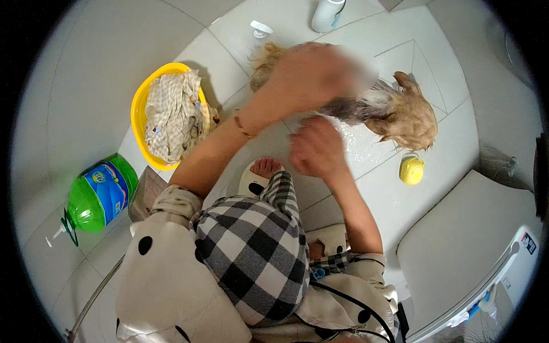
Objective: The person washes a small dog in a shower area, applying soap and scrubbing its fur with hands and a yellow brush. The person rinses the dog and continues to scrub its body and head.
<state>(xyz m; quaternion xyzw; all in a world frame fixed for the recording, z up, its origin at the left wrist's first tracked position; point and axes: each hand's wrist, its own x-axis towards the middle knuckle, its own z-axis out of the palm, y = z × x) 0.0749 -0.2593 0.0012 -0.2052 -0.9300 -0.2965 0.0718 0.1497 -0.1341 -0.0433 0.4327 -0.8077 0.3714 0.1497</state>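
A wet dog [399, 112] with tan and grey fur is on the tiled floor, its head to the right and its back partly hidden behind my arm. My left hand [315, 79] reaches across its back; a blurred patch covers the fingertips, so their grip does not show. Beside the dog's near flank is my right hand [318, 148], fingers curled and smeared by motion. Whether it holds anything cannot be seen. White suds [364, 145] lie on the floor below the dog. A yellow bath brush [411, 170] sits close to the dog's head.
At left, a yellow basin [138, 111] holds crumpled checked cloth [169, 115]. A large green liquid bottle [105, 193] lies near the wall. Beyond the dog are a white bottle [328, 16] and a pump-top bottle [260, 31]. A pale smooth panel [467, 223] stands at right.
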